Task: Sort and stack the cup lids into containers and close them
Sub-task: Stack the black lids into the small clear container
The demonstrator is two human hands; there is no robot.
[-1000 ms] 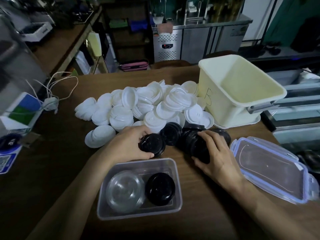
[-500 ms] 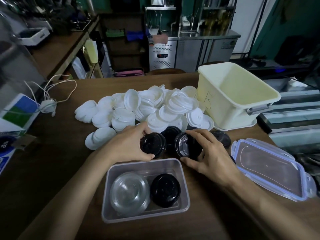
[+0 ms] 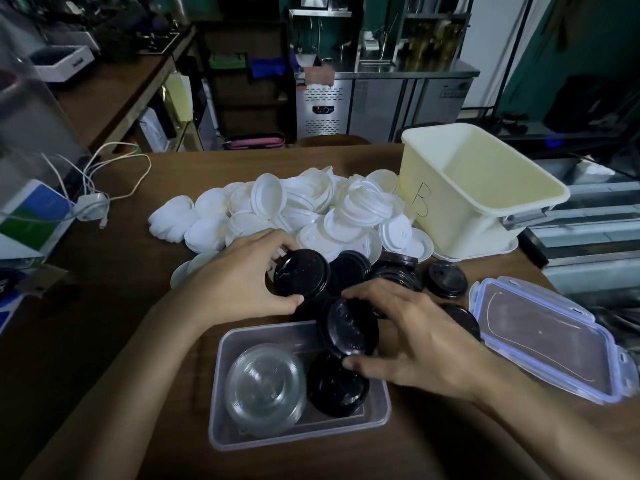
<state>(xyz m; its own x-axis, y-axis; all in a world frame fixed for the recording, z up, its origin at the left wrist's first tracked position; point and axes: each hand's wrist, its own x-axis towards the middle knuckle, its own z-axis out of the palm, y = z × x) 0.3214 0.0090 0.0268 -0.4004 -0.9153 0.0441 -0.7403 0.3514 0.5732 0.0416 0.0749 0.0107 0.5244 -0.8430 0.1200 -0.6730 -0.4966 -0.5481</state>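
Note:
My left hand (image 3: 239,278) grips a stack of black lids (image 3: 301,273) by its rim, just behind the clear container (image 3: 221,410). My right hand (image 3: 412,337) holds another stack of black lids (image 3: 348,329), tilted over the container's far right corner. Inside the container lie a stack of clear dome lids (image 3: 265,388) on the left and a stack of black lids (image 3: 336,386) on the right. More loose black lids (image 3: 445,280) lie on the table behind my hands. A big heap of white lids (image 3: 304,209) fills the table's middle.
A cream bin (image 3: 460,216) marked with a letter stands at the back right. The clear container's lid with blue clips (image 3: 547,337) lies at the right. White cables (image 3: 104,188) and a box (image 3: 31,220) sit at the left edge.
My right hand has carried its stack of black lids from the loose pile toward me, over the container's far corner. My left hand has kept hold of its stack.

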